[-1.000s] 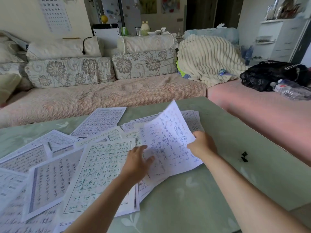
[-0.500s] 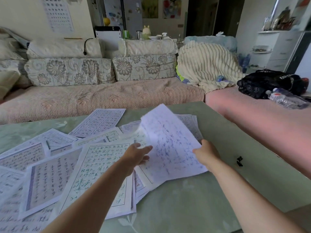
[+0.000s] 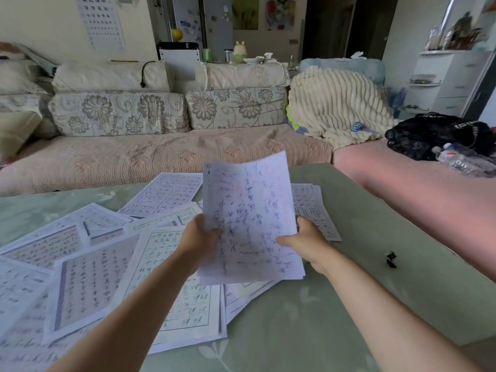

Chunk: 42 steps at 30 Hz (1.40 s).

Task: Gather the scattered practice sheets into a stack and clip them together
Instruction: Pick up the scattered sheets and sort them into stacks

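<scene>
Holding a sheaf of sheets (image 3: 249, 221) up off the counter (image 3: 349, 304), both hands pinch its side edges.
Left hand (image 3: 197, 237) and right hand (image 3: 308, 241) fingers clamp it; loose sheets (image 3: 88, 277) lie beneath and left, a clip (image 3: 390, 259) well right.

Left hand (image 3: 200, 237) and right hand (image 3: 308, 241) hold a handwritten sheet (image 3: 248, 218) upright above scattered practice sheets (image 3: 88, 275) on the green surface (image 3: 349, 210); binder clip (image 3: 390, 259) lies apart.
</scene>
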Each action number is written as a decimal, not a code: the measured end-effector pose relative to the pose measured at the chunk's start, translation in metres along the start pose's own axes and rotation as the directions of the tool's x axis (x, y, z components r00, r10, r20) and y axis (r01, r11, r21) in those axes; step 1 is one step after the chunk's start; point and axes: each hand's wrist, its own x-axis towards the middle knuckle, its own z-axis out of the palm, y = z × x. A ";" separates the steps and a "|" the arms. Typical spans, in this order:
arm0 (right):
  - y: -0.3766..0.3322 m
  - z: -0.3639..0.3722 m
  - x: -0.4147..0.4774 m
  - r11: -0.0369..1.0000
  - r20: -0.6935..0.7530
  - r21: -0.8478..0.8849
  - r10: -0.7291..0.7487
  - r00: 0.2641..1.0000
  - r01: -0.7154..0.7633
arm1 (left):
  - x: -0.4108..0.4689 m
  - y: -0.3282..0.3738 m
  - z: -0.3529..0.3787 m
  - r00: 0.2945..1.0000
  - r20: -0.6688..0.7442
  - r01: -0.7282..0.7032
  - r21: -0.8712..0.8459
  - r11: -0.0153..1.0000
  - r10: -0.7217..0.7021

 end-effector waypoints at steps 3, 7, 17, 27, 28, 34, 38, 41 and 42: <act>-0.009 0.031 -0.004 0.994 0.040 -0.110 -0.001 0.999 0.006 | -0.008 -0.015 -0.022 0.999 -0.001 0.050 0.047 0.998 -0.050; -0.021 0.076 -0.009 0.978 0.126 -0.198 -0.040 0.991 0.065 | -0.022 -0.041 -0.059 0.993 -0.002 0.119 0.096 0.988 -0.119; -0.032 0.150 -0.033 0.820 0.194 -0.572 0.133 0.972 0.002 | -0.037 -0.095 -0.127 0.985 -0.104 0.171 0.600 0.781 -0.136; -0.032 0.159 -0.042 0.798 0.140 -0.603 0.119 0.983 -0.011 | -0.037 -0.099 -0.128 0.989 -0.028 0.131 0.616 0.776 -0.145; -0.033 0.158 -0.044 0.792 0.155 -0.610 0.105 0.982 0.011 | -0.039 -0.101 -0.128 0.991 -0.020 0.116 0.634 0.764 -0.133; -0.034 0.120 -0.032 0.768 0.118 -0.634 -0.028 0.993 0.097 | -0.045 -0.090 -0.123 0.996 -0.064 0.010 0.748 0.664 0.058; -0.021 0.067 -0.005 0.719 -0.064 -0.695 -0.103 0.993 0.030 | -0.035 -0.065 -0.095 0.957 -0.028 -0.209 0.628 0.750 0.290; -0.005 0.035 0.010 0.667 -0.130 -0.742 -0.046 0.990 -0.066 | -0.029 -0.045 -0.057 0.917 0.120 -0.377 0.573 0.728 0.381; 0.002 0.027 0.015 0.658 -0.140 -0.748 -0.032 0.990 -0.085 | -0.027 -0.039 -0.043 0.901 0.187 -0.424 0.565 0.708 0.391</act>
